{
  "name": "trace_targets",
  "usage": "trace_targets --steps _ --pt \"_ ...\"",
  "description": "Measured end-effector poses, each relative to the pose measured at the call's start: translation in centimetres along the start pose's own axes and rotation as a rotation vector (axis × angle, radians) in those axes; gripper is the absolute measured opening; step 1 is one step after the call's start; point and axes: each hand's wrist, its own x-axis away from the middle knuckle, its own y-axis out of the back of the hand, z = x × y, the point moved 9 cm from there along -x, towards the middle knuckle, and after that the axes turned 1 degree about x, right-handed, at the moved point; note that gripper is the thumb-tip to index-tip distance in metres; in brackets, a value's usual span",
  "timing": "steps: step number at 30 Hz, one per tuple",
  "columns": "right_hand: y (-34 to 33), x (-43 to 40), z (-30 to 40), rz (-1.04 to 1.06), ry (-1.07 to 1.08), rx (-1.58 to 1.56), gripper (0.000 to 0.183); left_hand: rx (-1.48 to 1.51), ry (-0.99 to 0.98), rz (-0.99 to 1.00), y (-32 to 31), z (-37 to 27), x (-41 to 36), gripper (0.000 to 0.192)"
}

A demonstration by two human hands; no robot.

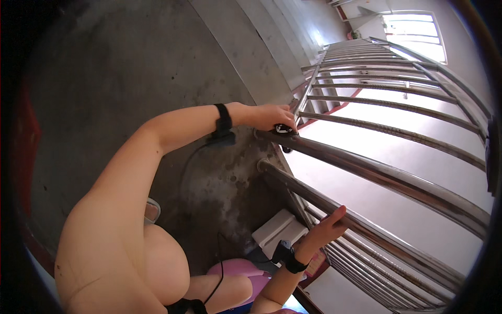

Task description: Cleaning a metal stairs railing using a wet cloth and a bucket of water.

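My left hand (276,117) reaches to the foot of a thick stainless steel railing post (353,165). Its fingers close over a black item with white markings (284,128), pressed against that post; what it is cannot be made out fully, and a dark bit shows on the post's other side. Lower in the view, my right hand (327,229) grips a second steel post (306,188), one digit lying along it and the other fingers mostly hidden. Each wrist wears a black strap with a small device, the left strap (223,119) and the right strap (296,263).
Thinner balusters (392,125) run beside both posts, with stairs beyond. A pale plastic object (279,231) sits on the wet-stained concrete floor (219,176) near my right arm. A black cable (220,267) hangs by my knee. A pink object (239,268) lies behind it.
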Motion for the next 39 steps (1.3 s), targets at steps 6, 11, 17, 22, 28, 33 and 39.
trace_targets --steps 6,11,17,22,28,33,39 --pt "0.0 0.3 -0.7 -0.077 -0.003 -0.028 0.045 -0.350 -0.059 -0.158 -0.2 -1.0 0.6 0.045" --pt "-0.1 0.0 -1.2 -0.041 0.014 -0.019 0.047 -0.611 0.142 -0.260 -0.5 6.9 -0.8 0.032" --pt "0.2 0.2 -1.3 -0.093 0.047 0.010 0.048 -0.450 0.407 -0.349 -0.4 7.1 0.0 0.028" --pt "0.0 0.6 0.2 -0.078 -0.008 0.032 0.045 0.024 0.847 -0.661 0.8 15.4 3.2 0.039" --pt "-0.2 0.1 -1.2 -0.059 0.016 0.000 0.045 0.303 0.647 -0.283 -2.9 15.3 -2.1 0.063" --pt "-0.2 0.4 -0.6 -0.106 -0.001 -0.023 0.048 0.660 0.788 -0.161 -4.6 10.5 0.8 0.069" --pt "-0.1 0.4 -1.9 -0.091 -0.087 -0.004 0.048 0.267 0.292 -0.255 -1.9 3.8 1.8 0.072"
